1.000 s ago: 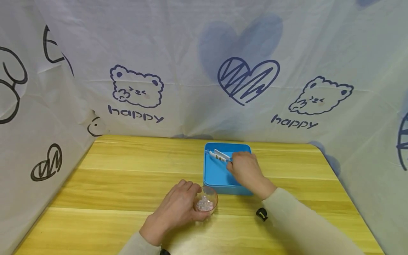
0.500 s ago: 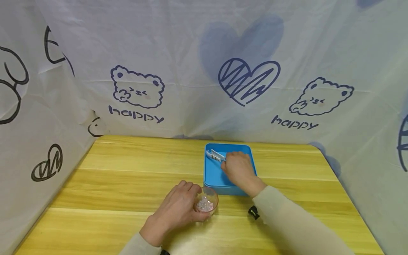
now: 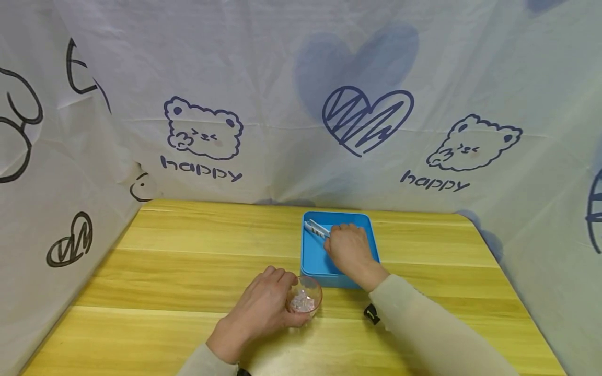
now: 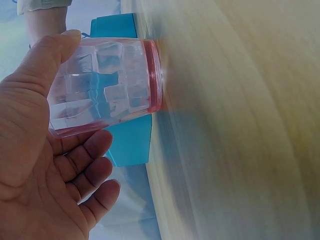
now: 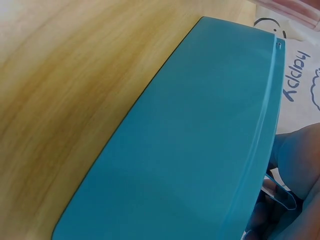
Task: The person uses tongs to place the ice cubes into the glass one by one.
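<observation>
My left hand grips a clear, pink-tinted cup between thumb and fingers; its base is down at the table. Clear, shiny pieces lie inside. My right hand reaches over a blue rectangular box. Its fingers hold white two-armed tongs with dark print, which point to the box's back left corner. The hand covers the handle end in the head view. In the right wrist view the box's side wall fills much of the picture, with the fingers beyond its rim.
The wood-grain table spreads to both sides of the hands. White cloth printed with bears and hearts hangs behind it and at the sides. A black strap piece shows under the right sleeve.
My right hand has shifted left over the box, carrying the tongs farther into the back left corner. The left hand and the cup stay where they were.
</observation>
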Tool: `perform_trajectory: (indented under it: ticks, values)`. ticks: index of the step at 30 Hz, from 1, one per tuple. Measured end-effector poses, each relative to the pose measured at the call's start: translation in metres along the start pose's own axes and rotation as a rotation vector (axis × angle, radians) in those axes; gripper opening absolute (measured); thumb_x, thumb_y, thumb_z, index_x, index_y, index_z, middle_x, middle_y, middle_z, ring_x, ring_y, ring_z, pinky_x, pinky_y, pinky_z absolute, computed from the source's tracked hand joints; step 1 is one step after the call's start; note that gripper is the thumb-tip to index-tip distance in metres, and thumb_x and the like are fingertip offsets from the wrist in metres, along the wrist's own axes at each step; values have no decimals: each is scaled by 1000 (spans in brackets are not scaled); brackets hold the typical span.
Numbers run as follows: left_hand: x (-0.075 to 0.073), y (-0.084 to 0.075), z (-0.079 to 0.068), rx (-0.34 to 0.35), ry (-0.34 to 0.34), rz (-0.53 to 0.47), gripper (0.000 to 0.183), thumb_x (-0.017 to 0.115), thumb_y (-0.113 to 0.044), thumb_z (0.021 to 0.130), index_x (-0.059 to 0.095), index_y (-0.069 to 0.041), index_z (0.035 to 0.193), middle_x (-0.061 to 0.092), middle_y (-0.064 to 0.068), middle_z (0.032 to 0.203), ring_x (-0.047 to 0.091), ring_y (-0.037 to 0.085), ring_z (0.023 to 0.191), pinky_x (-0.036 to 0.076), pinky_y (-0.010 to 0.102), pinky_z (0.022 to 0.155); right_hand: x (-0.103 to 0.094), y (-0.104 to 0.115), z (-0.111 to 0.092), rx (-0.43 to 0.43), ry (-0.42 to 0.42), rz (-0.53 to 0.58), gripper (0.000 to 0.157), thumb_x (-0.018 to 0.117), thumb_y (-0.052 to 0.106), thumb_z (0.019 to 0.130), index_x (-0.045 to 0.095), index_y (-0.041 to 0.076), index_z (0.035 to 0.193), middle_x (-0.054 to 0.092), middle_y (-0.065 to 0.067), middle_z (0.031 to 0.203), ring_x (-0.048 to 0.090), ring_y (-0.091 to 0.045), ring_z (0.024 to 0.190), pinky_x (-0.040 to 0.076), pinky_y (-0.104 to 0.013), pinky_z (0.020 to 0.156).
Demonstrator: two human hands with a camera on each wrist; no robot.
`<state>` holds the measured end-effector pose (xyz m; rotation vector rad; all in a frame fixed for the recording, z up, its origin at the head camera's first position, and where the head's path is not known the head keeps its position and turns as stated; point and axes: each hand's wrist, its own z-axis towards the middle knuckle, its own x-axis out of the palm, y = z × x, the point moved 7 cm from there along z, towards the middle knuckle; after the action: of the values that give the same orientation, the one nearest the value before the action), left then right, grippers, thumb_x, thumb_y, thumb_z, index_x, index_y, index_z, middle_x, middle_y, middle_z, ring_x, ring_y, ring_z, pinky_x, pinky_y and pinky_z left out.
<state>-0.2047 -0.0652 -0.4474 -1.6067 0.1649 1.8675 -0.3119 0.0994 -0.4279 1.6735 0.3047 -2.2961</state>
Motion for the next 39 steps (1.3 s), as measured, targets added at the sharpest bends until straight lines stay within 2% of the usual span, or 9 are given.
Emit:
perform_trajectory:
  ticks: [7, 16, 26, 33, 39]
  values:
    - [0, 0, 0, -12, 12, -6, 63, 90, -57, 75, 69, -10, 112, 65, -3, 98, 54, 15, 94, 52, 35, 83, -2, -3, -2, 16, 25, 18, 29, 65, 15, 95, 56, 8, 68, 58, -8, 70, 50, -27, 66, 45, -42, 63]
    - [-1, -1, 0, -9, 4, 5, 63, 89, -58, 75, 69, -10, 111, 64, -4, 96, 53, 15, 92, 51, 34, 81, -10, -15, -16, 5, 9, 44, 34, 66, 12, 91, 48, 12, 63, 52, -4, 64, 51, -27, 65, 48, -43, 64]
    - [0, 0, -1, -8, 5, 10, 63, 88, -59, 76, 69, -11, 112, 65, -4, 98, 54, 14, 94, 52, 35, 83, -24, -27, -36, -10, 21, 41, 38, 69, 12, 93, 45, 13, 63, 42, -2, 61, 43, -22, 60, 35, -35, 56]
    - [0, 1, 0, -15, 18, 3, 64, 87, -59, 77, 68, -10, 114, 66, -3, 100, 55, 15, 96, 52, 35, 84, -31, -30, -46, -29, 2, 32, 40, 71, 12, 91, 44, 13, 63, 41, -2, 60, 42, -22, 59, 33, -35, 55]
    - [1, 1, 0, -17, 28, -2, 64, 87, -59, 77, 68, -11, 114, 65, -3, 100, 54, 14, 94, 52, 35, 84, -30, -32, -47, -23, 2, 34, 39, 70, 13, 91, 44, 13, 63, 41, -1, 60, 42, -23, 58, 33, -35, 55]
